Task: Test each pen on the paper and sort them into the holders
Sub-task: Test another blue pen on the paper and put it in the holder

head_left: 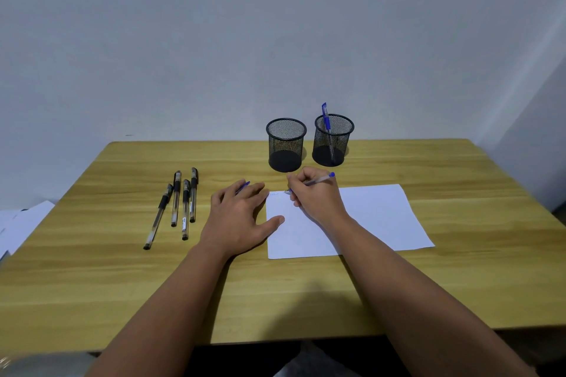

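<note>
Right hand [315,196]: It is closed tight around a blue pen [320,180]. The fingers curl in and pinch it low down, near the tip.
Blue pen: It tilts, with its blue back end up and to the right. Its tip is down at the top left part of the paper [361,217], right by the fingers. I cannot tell if the tip touches.
Left hand [240,219]: It lies flat and open on the table [122,285], palm down, fingers spread. It grips nothing. The thumb rests on the left edge of the paper. The fingertips are by the paper's top left corner.
Pen cap [243,187]: A small blue bit pokes out from under the left fingers. It may be a cap, but most of it is hidden.
Paper: It is white and lies flat on the table, under both hands. There is a faint small mark [273,193] near its top left corner.
Left cup [286,145]: It is a black mesh cup, standing up, just past the hands. I see no pen in it.
Right cup [333,141]: It is another black mesh cup, just beside the left cup. One blue pen in cup [326,122] leans inside it, cap end up.
Black pens [180,205]: Four pens lie on the table to the left of the left hand. They are close side by side, with their caps on.
Table: It is yellow wood and goes back to a plain wall [275,24].
</note>
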Available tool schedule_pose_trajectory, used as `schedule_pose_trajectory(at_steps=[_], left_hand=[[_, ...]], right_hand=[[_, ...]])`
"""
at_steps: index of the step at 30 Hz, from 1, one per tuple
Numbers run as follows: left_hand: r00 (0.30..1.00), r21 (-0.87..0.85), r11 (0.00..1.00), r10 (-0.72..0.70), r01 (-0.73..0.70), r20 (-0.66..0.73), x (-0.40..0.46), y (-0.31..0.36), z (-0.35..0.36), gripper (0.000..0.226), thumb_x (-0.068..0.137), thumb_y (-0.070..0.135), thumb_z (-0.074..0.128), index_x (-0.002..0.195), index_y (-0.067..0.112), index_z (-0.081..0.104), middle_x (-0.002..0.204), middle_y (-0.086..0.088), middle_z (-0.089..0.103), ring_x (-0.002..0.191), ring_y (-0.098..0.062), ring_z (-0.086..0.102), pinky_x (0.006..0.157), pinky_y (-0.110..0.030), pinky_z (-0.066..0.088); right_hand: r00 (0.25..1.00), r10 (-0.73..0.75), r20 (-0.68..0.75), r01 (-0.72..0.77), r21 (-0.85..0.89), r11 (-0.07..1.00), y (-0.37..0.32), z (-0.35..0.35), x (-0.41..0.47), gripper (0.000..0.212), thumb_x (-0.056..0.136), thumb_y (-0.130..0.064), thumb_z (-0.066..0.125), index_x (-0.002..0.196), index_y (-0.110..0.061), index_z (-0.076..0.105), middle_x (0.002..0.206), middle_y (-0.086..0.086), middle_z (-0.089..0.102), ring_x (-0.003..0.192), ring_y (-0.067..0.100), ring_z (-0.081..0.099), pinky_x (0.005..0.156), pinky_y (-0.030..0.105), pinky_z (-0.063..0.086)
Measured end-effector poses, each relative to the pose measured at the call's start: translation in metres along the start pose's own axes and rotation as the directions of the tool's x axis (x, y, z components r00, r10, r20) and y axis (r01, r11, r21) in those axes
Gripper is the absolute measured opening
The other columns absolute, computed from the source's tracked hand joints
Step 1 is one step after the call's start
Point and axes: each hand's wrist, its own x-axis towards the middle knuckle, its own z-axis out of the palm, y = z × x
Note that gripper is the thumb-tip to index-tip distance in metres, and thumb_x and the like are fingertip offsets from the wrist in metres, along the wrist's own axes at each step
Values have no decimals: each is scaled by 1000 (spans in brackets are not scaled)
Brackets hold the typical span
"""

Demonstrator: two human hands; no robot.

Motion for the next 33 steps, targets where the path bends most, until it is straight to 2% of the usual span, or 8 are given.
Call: schedule_pose_trajectory(at_steps=[4, 6, 10, 17, 22, 27, 30, 33], left_hand=[[1000, -2, 1000, -2, 2, 4, 0, 1, 0, 77, 84, 80, 43, 146, 36, 51, 158, 16, 41, 151, -18, 23, 116, -46, 19], [1000, -1, 1000, -2, 2, 6, 0, 1, 0, 77, 84, 80, 42, 146, 36, 51, 158, 16, 41, 151, -18, 23, 116, -46, 19], [1000, -8, 1000, -3, 3, -1, 0, 0, 0, 78, 84, 80, 43, 146, 35, 52, 157, 16, 42, 151, -18, 24, 116, -46, 20], [1000, -14, 1000, -3, 3, 3, 0, 1, -1, 77, 84, 79, 44, 147, 35, 51, 158, 16, 41, 151, -17, 23, 116, -45, 19], [1000, -15, 1000, -2, 2, -1, 0, 0, 0, 76, 84, 79, 45, 146, 36, 51, 157, 16, 42, 151, -17, 23, 116, -45, 19], [1000, -17, 1000, -3, 3, -6, 0, 0, 0, 76, 84, 79, 45, 145, 35, 53, 157, 16, 43, 150, -17, 25, 115, -46, 20], [1000, -10, 1000, -3, 3, 0, 0, 0, 0, 77, 84, 80, 43, 146, 35, 51, 157, 16, 42, 151, -17, 24, 116, -45, 19], [1000, -16, 1000, -2, 2, 3, 0, 0, 0, 77, 84, 80, 44, 146, 36, 51, 157, 17, 41, 151, -17, 23, 116, -45, 18]], right_hand=[[1000, -29, -5, 28, -92, 995, 0, 1, -2, 33, 101, -32, 72, 74, -14, 69, 65, 7, 70, 62, 17, 70, 62, 39, 61], [1000, -24, -11, 23, -71, 997, -1, 0, -2, 34, 101, -31, 72, 70, -17, 68, 63, 7, 69, 62, 23, 70, 62, 40, 61], [999, -23, -32, 21, -79, 997, -2, 0, -3, 37, 101, -27, 71, 65, -20, 65, 63, 10, 68, 59, 21, 68, 58, 34, 58], [996, 11, -91, -9, 17, 1000, -6, 0, -5, 38, 101, -19, 71, 67, -5, 61, 67, 28, 65, 56, 26, 65, 55, 31, 56], [995, 22, -94, -24, -24, 999, -5, 0, -4, 36, 101, -21, 71, 74, 1, 65, 68, 24, 68, 57, 21, 68, 58, 34, 59], [996, 21, -82, -28, -94, 995, -4, 1, -3, 34, 100, -24, 72, 74, -3, 68, 66, 14, 71, 63, 28, 73, 60, 37, 62], [996, 21, -86, -29, -93, 995, -4, 0, -3, 34, 98, -20, 71, 76, 4, 65, 68, 21, 68, 66, 37, 72, 58, 37, 60], [995, 22, -97, -32, -101, 994, -4, 0, -3, 33, 99, -19, 71, 78, 6, 65, 69, 23, 68, 58, 29, 69, 56, 32, 58]])
